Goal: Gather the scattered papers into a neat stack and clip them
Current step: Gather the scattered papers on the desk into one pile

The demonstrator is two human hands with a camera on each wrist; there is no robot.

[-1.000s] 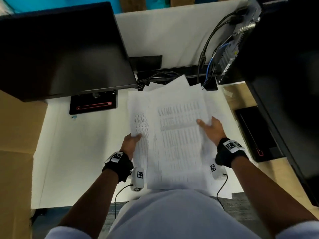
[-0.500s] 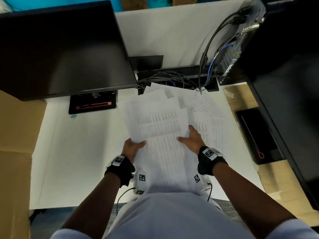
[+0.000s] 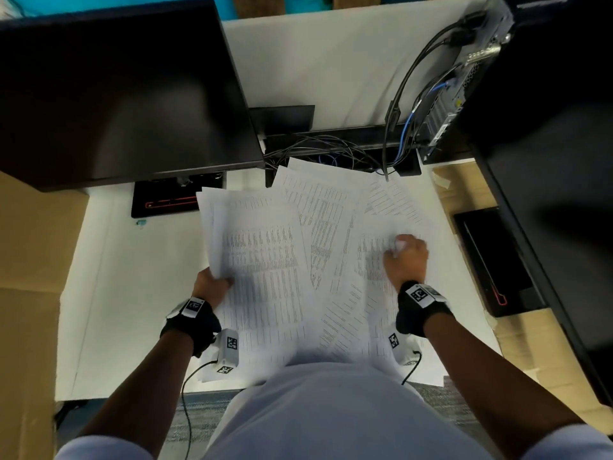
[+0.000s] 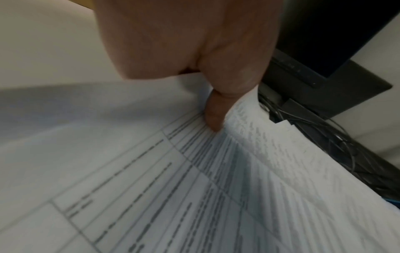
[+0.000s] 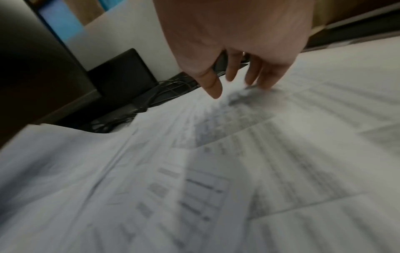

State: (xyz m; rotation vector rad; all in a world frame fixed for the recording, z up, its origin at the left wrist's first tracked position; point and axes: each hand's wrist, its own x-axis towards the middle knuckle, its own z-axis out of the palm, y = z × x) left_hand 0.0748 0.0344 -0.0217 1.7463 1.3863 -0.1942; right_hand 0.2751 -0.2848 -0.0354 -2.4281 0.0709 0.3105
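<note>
A: What changed in the last second?

B: The right hand (image 3: pixel 406 258) has left the bundle and gone out to the loose sheets (image 3: pixel 381 227) on the right; its fingers (image 5: pixel 255 75) are spread, tips pressing the paper. The left hand (image 3: pixel 210 287) now grips the bundle (image 3: pixel 262 260) alone, thumb on top, pinching its left edge.

A: So the stack isn't done?

B: No. The papers lie fanned over the table (image 3: pixel 139 287), some reaching the cables (image 3: pixel 328 154) at the back. More gathering comes first, I'd say.

A: Obstacles?

B: The monitor (image 3: pixel 116 91) and the computer (image 3: pixel 464 81) crowd the far side. A small teal thing (image 3: pixel 141 222), maybe the clip, lies left.
</note>
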